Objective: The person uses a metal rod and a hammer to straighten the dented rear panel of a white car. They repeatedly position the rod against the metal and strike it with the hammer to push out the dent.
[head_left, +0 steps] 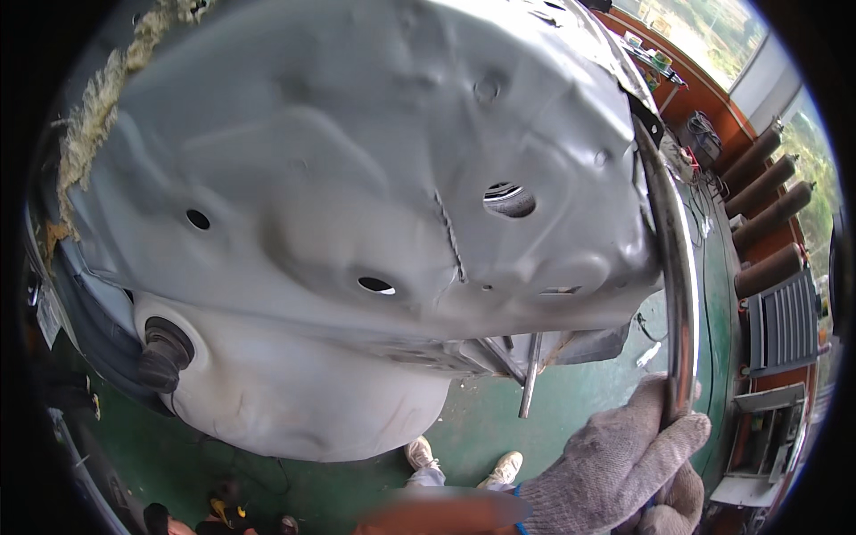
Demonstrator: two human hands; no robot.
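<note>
A large dented grey sheet-metal vehicle panel (357,134) fills the upper view, with holes and a jagged seam near its middle. Below it is a pale moulded part (303,392) with a black spout. A long curved metal bar (678,267) runs down along the panel's right edge. My left hand (615,455), in a grey knit glove, grips the bar's lower end. My right hand (673,499), also gloved, is closed just beneath it and partly hidden by it. Two short metal rods (533,374) hang under the panel's lower edge.
Brown gas cylinders (771,214), grey slatted panels (780,321) and a metal cabinet (758,446) line the right wall. Cables lie on the green floor (486,415). My shoes (504,468) show below. Part of another person (160,522) and a yellow tool (223,513) are at lower left.
</note>
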